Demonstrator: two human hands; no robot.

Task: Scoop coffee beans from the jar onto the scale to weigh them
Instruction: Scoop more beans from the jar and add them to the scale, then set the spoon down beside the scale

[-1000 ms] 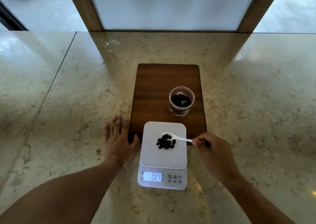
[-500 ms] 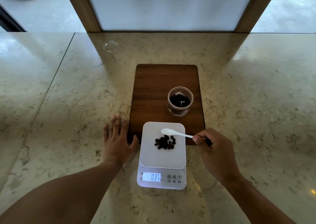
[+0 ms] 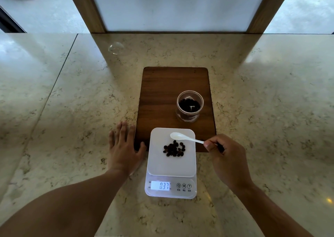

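A white digital scale (image 3: 159,166) stands on the marble counter, its display reading 0.37. A small pile of dark coffee beans (image 3: 174,148) lies on its platform. My right hand (image 3: 226,157) pinches the handle of a white plastic spoon (image 3: 184,138), whose empty bowl hovers over the platform's far edge. An open glass jar (image 3: 189,105) with beans inside stands on a wooden board (image 3: 162,92) just behind the scale. My left hand (image 3: 124,146) lies flat on the counter left of the scale, thumb touching the board's near corner.
The marble counter (image 3: 72,110) stretches wide on both sides. A clear glass lid or dome (image 3: 116,48) rests at the far left. A wooden-framed panel (image 3: 173,7) rises at the counter's back edge.
The spoon tipped its beans onto the scale and lifted away empty toward the far edge. The pile grew and the reading rose from 0.27 to 0.37. My left hand stayed put.
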